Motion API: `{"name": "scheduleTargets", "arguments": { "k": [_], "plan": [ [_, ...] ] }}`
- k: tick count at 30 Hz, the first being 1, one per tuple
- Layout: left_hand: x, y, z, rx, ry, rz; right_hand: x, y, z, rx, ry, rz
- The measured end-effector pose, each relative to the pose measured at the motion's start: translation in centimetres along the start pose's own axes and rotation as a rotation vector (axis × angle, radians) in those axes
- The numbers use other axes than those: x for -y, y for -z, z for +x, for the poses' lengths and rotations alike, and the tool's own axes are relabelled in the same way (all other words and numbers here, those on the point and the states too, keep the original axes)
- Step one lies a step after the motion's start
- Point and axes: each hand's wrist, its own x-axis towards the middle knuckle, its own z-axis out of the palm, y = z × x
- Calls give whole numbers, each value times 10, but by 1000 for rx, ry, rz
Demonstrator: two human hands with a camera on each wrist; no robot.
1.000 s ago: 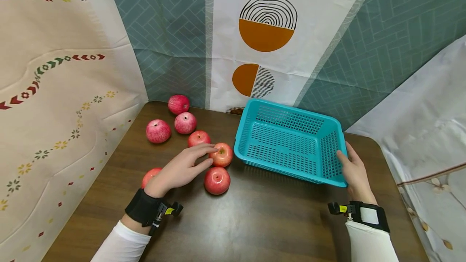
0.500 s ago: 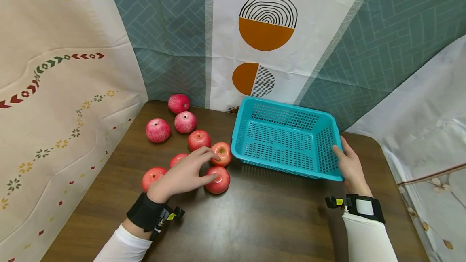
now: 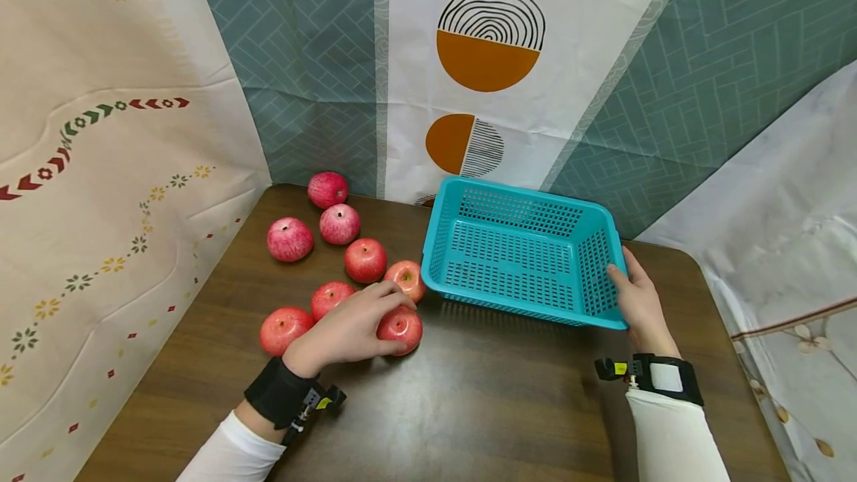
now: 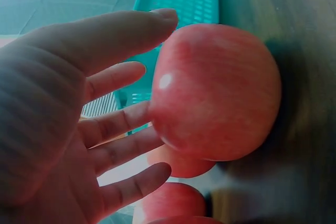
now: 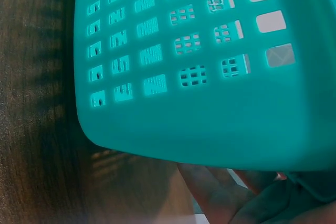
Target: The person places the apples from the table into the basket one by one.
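My left hand is around the left side of a red apple lying on the table. Its thumb is at the apple's near side and its fingers at the far side. In the left wrist view the fingers are spread and only loosely bent beside that apple; whether they touch it is hard to tell. At the right, my right hand grips the right rim of a turquoise plastic basket, thumb inside and fingers outside. The right wrist view shows the slotted basket wall close up, with part of that hand below.
Several more apples lie left of the basket, among them a paler red one near its left corner and a streaked one farther left. Patterned cloth hangs behind the brown table.
My left hand has drawn back from the paler apple toward me, onto the nearer red apple. The basket, held by my right hand, has shifted slightly left and away from me.
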Motion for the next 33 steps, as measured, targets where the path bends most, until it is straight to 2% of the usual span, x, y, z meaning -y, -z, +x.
{"name": "scheduleTargets", "arguments": {
  "k": [5, 16, 22, 28, 33],
  "plan": [
    [0, -6, 2, 6, -27, 35, 0, 0, -1, -3, 2, 0],
    [-3, -16, 4, 64, -32, 99, 2, 0, -2, 6, 8, 5],
    [-3, -21, 0, 88, -9, 109, 2, -1, -2, 22, 4, 12],
    [-5, -23, -2, 119, -16, 102, 3, -1, -2, 23, 5, -10],
    [-6, -25, -3, 121, -18, 97, 3, 0, -1, 38, 2, -25]
  ]
}}
